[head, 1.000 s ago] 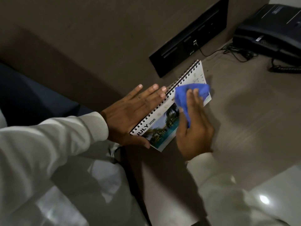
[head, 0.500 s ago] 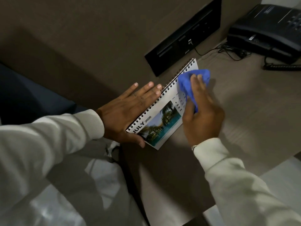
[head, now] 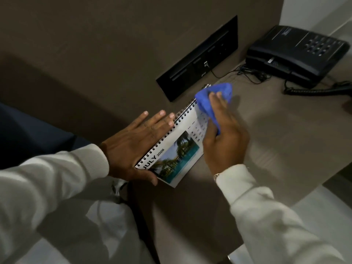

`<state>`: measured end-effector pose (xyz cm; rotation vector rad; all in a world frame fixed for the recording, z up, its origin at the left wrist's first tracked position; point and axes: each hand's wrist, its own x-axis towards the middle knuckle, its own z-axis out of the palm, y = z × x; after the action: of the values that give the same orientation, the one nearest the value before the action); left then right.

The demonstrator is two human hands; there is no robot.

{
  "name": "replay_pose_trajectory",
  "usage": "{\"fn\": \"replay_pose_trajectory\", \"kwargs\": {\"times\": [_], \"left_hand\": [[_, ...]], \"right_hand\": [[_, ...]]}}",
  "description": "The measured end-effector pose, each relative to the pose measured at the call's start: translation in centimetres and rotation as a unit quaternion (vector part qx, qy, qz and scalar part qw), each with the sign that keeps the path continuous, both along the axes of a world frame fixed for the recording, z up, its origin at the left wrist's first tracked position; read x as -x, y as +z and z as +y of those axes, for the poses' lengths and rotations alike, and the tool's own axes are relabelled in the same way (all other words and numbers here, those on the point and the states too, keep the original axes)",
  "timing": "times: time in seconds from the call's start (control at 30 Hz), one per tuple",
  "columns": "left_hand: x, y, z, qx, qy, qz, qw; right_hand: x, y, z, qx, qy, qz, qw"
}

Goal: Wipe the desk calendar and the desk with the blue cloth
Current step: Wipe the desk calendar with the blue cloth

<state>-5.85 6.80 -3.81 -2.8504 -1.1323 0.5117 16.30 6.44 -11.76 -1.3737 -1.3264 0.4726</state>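
Observation:
The spiral-bound desk calendar [head: 172, 150] shows a July page with a pool photo and stands tilted on the brown desk [head: 276, 141]. My left hand [head: 133, 145] lies flat against its back, thumb hooked round the lower left corner. My right hand [head: 223, 138] presses the bunched blue cloth [head: 211, 100] onto the far end of the calendar's front, over the date grid. The cloth hides the upper right corner of the page.
A black desk phone [head: 297, 52] with a coiled cord [head: 312, 91] sits at the far right of the desk. A black socket panel [head: 200, 60] is set in the wall behind the calendar, with a thin cable [head: 247, 73] running to the phone.
My right hand has slid the cloth along the calendar's face toward its far end. My left hand has kept its hold on the calendar's back.

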Motion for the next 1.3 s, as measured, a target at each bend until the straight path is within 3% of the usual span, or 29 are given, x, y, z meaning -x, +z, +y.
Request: {"fn": "replay_pose_trajectory", "kwargs": {"times": [0.17, 0.5, 0.67, 0.87, 0.93, 1.03, 1.13, 1.3], "left_hand": [[-0.4, 0.5, -0.4, 0.006, 0.015, 0.002, 1.0], [-3.5, 1.9, 1.4, 0.023, -0.026, -0.052, 0.998], [-4.4, -0.4, 2.5, 0.05, -0.02, -0.059, 0.997], [-3.6, -0.9, 2.7, 0.014, -0.053, -0.103, 0.993], [-3.5, -1.2, 2.6, 0.003, -0.06, -0.111, 0.992], [-2.9, -1.6, 2.6, -0.019, -0.066, -0.109, 0.992], [-2.5, -2.0, 3.0, -0.022, -0.065, -0.089, 0.994], [-2.5, -2.3, 3.3, -0.015, -0.063, -0.098, 0.993]], "right_hand": [[0.8, -2.6, -3.3, 0.148, 0.14, -0.045, 0.978], [-3.6, 1.3, 0.7, 0.057, 0.04, 0.019, 0.997], [-1.8, -1.3, -0.2, 0.101, 0.08, 0.012, 0.992], [0.7, -3.2, -5.6, 0.179, 0.215, 0.038, 0.959], [0.8, -2.4, -6.4, 0.189, 0.234, 0.084, 0.95], [-0.1, -1.7, -4.5, 0.185, 0.134, 0.194, 0.954], [-1.5, -1.9, -0.7, 0.182, 0.018, 0.152, 0.971], [0.4, -2.5, -1.8, 0.207, 0.086, 0.087, 0.971]]}}
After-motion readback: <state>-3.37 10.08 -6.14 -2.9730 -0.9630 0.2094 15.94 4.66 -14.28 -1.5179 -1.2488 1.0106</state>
